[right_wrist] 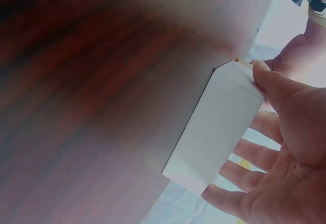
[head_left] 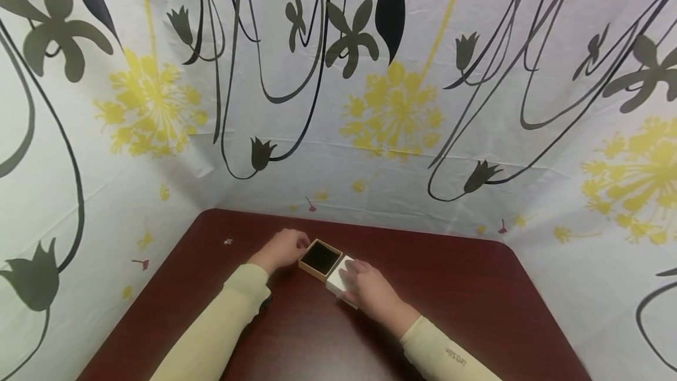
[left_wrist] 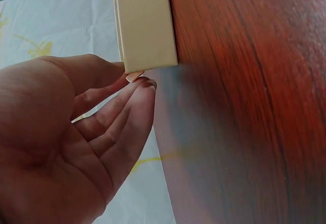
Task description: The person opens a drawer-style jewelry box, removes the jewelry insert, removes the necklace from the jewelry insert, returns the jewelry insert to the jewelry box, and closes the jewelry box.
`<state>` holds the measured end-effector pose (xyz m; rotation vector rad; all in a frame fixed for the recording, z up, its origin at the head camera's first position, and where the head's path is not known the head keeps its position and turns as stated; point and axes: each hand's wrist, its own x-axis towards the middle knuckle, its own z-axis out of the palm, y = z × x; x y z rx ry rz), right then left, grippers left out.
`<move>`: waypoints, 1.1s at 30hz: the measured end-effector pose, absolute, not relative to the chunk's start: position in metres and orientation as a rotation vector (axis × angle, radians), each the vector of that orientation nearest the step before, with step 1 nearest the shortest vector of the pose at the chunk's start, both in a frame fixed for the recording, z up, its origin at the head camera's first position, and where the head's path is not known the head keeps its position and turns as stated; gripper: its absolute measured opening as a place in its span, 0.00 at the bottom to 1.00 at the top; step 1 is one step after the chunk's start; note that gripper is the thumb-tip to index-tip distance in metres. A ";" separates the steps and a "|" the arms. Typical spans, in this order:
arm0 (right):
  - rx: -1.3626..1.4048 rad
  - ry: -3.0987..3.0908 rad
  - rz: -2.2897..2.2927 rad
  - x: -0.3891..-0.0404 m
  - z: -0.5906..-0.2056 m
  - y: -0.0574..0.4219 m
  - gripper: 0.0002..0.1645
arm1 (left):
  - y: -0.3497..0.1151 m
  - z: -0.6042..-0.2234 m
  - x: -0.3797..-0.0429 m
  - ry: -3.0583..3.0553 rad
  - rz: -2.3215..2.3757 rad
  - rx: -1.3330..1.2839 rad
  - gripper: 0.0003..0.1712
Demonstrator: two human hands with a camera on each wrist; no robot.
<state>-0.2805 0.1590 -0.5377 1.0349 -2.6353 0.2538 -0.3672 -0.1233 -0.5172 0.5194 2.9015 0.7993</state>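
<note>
A small square box (head_left: 321, 258) with gold-toned walls and a black inside stands uncovered on the table. My left hand (head_left: 286, 248) is at its left corner; in the left wrist view the thumb tip meets the end of the cream box wall (left_wrist: 146, 28) and the other fingers bend loosely beside it. Against the box's right side lies a white box lid (head_left: 337, 280). My right hand (head_left: 372, 291) grips this lid from above, fingers spread over it. In the right wrist view the thumb is at one end of the white lid (right_wrist: 213, 127) and the fingers reach along its far side.
The dark red-brown table (head_left: 296, 334) has rounded back corners. A tiny pale object (head_left: 228, 241) lies at its back left. White cloth (head_left: 338, 193) printed with flowers hangs behind and at both sides.
</note>
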 end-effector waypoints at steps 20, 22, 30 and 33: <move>1.043 -2.616 0.252 -0.279 -0.537 0.158 0.32 | -0.120 -0.521 -0.368 2.888 0.824 0.551 0.08; 1.044 -2.615 0.251 -0.279 -0.537 0.158 0.32 | -0.120 -0.521 -0.368 2.888 0.823 0.554 0.08; 1.058 -2.592 0.244 -0.279 -0.538 0.159 0.32 | -0.119 -0.520 -0.368 2.887 0.817 0.561 0.08; 1.057 -2.598 0.227 -0.279 -0.538 0.159 0.32 | -0.119 -0.519 -0.368 2.884 0.822 0.552 0.08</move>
